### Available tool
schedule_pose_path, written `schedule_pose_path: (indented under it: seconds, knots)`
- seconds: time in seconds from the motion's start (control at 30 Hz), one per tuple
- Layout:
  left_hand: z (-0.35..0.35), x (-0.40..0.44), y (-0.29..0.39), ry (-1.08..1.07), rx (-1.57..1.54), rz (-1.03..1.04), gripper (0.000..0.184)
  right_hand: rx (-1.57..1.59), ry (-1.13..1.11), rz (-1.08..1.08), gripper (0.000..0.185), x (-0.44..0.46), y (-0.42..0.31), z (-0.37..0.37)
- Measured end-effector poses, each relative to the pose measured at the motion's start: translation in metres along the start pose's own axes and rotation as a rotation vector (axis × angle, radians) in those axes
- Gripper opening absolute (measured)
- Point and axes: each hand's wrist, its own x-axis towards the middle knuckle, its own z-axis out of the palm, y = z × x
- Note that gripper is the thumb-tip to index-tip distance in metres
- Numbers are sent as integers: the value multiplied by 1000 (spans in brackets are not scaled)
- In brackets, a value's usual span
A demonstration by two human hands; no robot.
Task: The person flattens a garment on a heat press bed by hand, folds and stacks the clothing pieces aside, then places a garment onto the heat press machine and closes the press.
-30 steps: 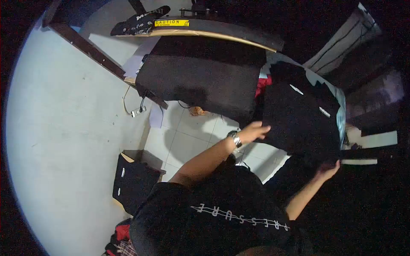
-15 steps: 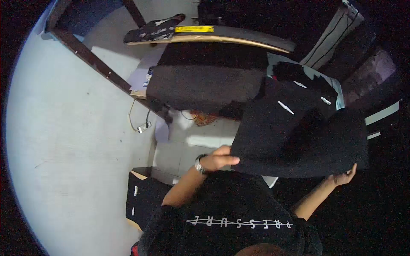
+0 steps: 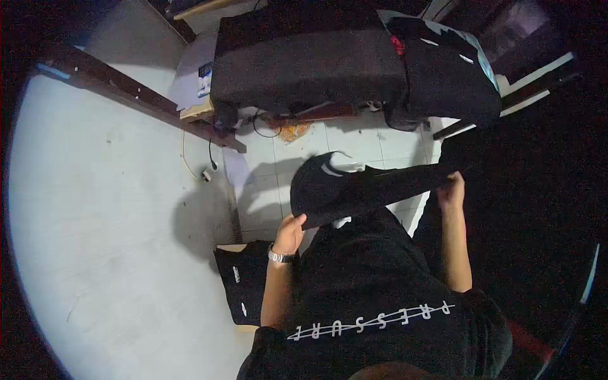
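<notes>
A piece of black cloth (image 3: 373, 193) stretches in front of my body, gathered into a band, with a curved end drooping at its left. My left hand (image 3: 291, 234), a metal watch on its wrist, is closed on the near left corner, thumb on top. At the other end my right hand (image 3: 451, 191) grips the cloth's right edge; some of its fingers are hidden. Beyond, a black cloth piece with small white prints (image 3: 443, 73) lies at the right of the dark-covered table (image 3: 304, 63).
Near my left elbow, black cloth with white marks (image 3: 237, 275) lies over a board. A dark beam (image 3: 120, 92) runs along the pale wall at left. Cables and a plug (image 3: 208, 172) hang below the table, and an orange-patterned bag (image 3: 293, 130) lies on the tiled floor (image 3: 263, 196).
The cloth has come away from the table toward my body and now hangs bunched instead of spread. Both hands moved left, the right one also rising. My view has tilted down.
</notes>
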Motion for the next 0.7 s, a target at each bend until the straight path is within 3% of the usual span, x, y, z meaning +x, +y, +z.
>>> schedule_pose_path:
  seconds: [0.03, 0.07, 0.1, 0.17, 0.23, 0.27, 0.3, 0.37, 0.43, 0.47, 0.5, 0.53, 0.63, 0.7]
  knots:
    - [-20, -10, -13, 17, -96, -1, 25, -42, 62, 69, 6, -23, 6, -2]
    - [-68, 27, -28, 73, -214, 26, 25, -157, 164, 159, 9, 26, 37, 18]
    - [-61, 25, -30, 153, -250, 6, 33, -125, 26, 136, 11, 21, 50, 1]
    - [-47, 23, -33, 317, -323, -26, 58, -125, 85, 244, 18, 4, 56, 7]
    - [-43, 23, -14, 367, -331, -122, 76, -141, 102, 213, 21, -14, 44, 39]
    - [-40, 33, 1, 372, -282, -104, 68, -103, 21, 210, 21, -6, 36, 61]
    - [-22, 84, 39, 414, -273, -48, 63, -109, -104, 230, 21, 58, 9, 131]
    - [-25, 129, 90, 154, -410, -24, 67, -8, -158, 142, 14, 49, -47, 219]
    - [45, 133, 177, 72, -350, 314, 48, 83, -356, -71, 5, 42, -101, 276]
    - [71, 126, 211, -118, -309, 468, 42, 180, -466, -198, 8, 15, -126, 304]
    - [108, 105, 240, -281, -228, 632, 38, 251, -417, -254, 11, -38, -155, 330]
    - [111, 121, 276, -315, -286, 737, 38, 273, -463, -327, 10, -24, -157, 369]
    - [132, 81, 292, -365, -279, 942, 60, 317, -460, -584, 12, -53, -174, 355]
    - [112, 66, 280, -404, -298, 926, 68, 266, -533, -590, 5, -31, -162, 320]
